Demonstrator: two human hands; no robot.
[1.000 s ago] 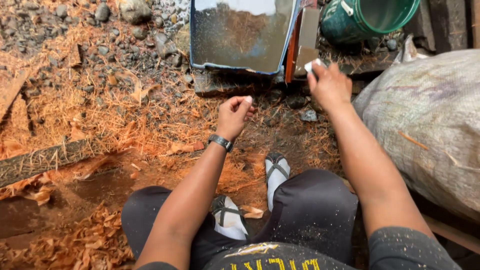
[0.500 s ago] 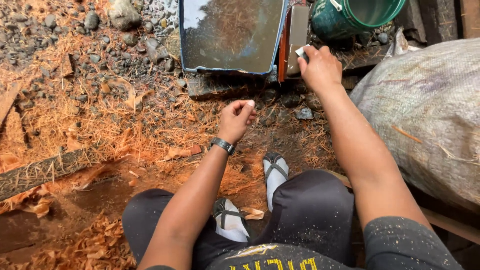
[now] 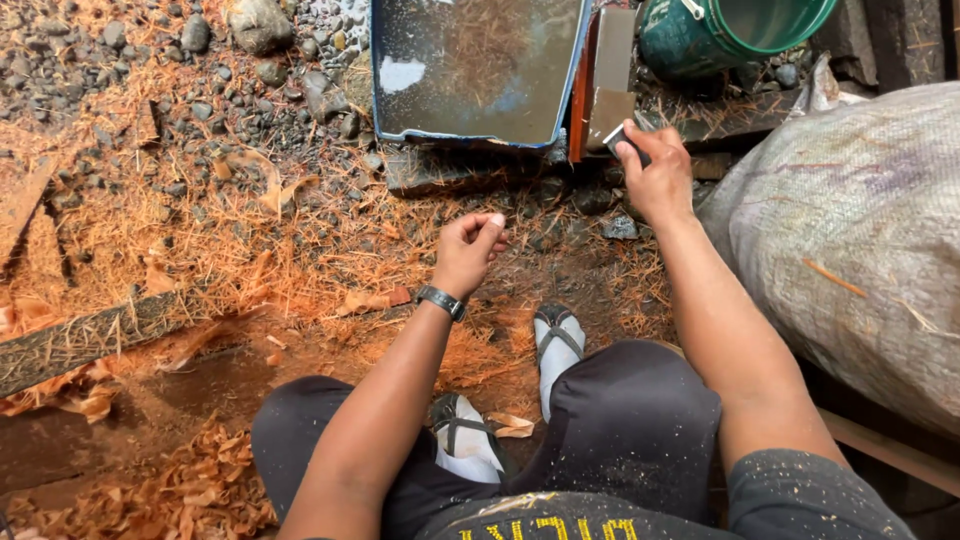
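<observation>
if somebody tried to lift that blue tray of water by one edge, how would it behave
The blue tray looks shallow and nearly full of water, so it would probably feel heavy and spill easily if tilted. Its wet rim may be slippery. It sits on uneven stones, so a push might rock it.

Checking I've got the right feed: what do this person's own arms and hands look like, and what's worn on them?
Both arms are bare from the upper arm down. The left hand has a dark watch with a black strap at the wrist. The right hand shows no band or glove. A dark short sleeve, speckled with pale sawdust, covers the right upper arm. No rings show on the fingers.
</observation>
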